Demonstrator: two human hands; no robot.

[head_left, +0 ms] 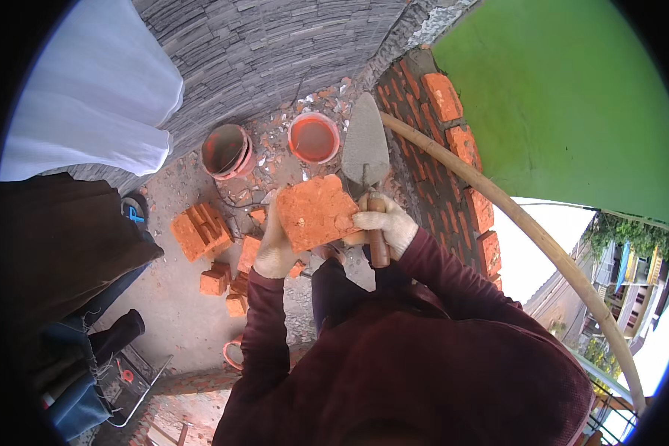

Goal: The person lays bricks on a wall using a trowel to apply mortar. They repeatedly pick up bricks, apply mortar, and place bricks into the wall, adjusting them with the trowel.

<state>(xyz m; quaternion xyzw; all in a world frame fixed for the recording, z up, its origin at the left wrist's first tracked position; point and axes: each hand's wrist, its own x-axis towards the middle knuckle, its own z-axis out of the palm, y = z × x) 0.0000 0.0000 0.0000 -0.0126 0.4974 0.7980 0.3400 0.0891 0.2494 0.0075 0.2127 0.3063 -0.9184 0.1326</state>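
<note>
An orange brick is held up in front of my body, with one broken-looking upper corner. My gloved left hand grips it by its left side; the fingers are mostly hidden behind it. In my gloved right hand is a pointing trowel, its wooden handle downward and its grey, mortar-stained blade pointing away from me. The fingers of that hand also touch the brick's right edge. To the right runs a low brick wall with mortar between its bricks and a row of whole bricks along its outer side.
A bamboo pole slants across the wall. Two buckets, one stacked set and one with grey contents, stand on the rubble-strewn floor. Loose bricks lie left of my arm. Hanging cloths and a green sheet flank the space.
</note>
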